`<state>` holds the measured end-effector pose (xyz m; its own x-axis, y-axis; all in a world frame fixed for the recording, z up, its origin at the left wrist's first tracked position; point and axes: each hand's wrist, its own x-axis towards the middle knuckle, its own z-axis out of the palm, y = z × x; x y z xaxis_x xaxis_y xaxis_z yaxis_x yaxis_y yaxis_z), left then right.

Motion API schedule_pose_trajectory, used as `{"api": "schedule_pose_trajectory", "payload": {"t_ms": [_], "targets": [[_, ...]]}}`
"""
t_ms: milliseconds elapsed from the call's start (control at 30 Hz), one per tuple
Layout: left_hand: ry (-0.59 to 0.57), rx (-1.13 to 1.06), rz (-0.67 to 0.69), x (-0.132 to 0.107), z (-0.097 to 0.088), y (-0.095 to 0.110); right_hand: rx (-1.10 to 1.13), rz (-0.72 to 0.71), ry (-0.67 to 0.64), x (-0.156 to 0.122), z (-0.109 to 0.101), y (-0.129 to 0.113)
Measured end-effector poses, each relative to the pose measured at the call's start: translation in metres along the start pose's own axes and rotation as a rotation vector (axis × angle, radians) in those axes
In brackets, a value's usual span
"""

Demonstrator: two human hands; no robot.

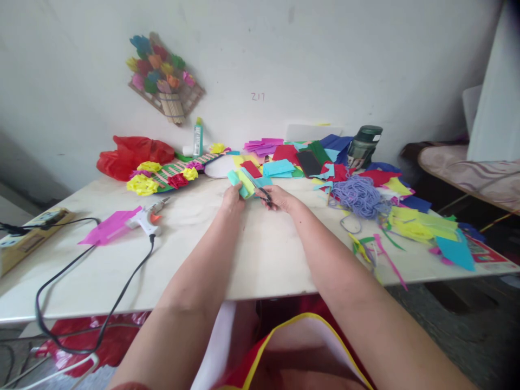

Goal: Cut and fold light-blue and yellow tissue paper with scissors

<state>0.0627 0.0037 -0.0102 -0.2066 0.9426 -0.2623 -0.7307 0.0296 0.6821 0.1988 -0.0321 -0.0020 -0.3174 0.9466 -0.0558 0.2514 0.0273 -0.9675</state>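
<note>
My left hand [232, 198] grips a small stack of teal and yellow-green paper pieces [240, 183] above the white table [260, 254]. My right hand [279, 197] is closed round black-handled scissors [263, 194], whose blades reach into the paper stack. Both hands meet at the far middle of the table, with my forearms stretched out over the near edge.
A white glue gun [147, 219] with a black cord lies on the left beside pink paper [109, 226]. Coloured paper scraps [422, 227], purple yarn [359, 195], a dark jar [364, 144], a glue bottle [197, 137] and a red bag [130, 155] crowd the back and right.
</note>
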Motion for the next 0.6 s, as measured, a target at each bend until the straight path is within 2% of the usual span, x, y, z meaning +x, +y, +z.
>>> {"api": "schedule_pose_trajectory", "payload": {"t_ms": [333, 600], "targets": [[-0.038, 0.003, 0.008, 0.0005, -0.0010, 0.0012, -0.006, -0.025, -0.014, 0.0067, -0.0019, 0.0078], [-0.017, 0.008, -0.008, -0.0018, -0.0002, 0.0032, -0.010, -0.019, 0.011, 0.0039, 0.0000, 0.0043]]}}
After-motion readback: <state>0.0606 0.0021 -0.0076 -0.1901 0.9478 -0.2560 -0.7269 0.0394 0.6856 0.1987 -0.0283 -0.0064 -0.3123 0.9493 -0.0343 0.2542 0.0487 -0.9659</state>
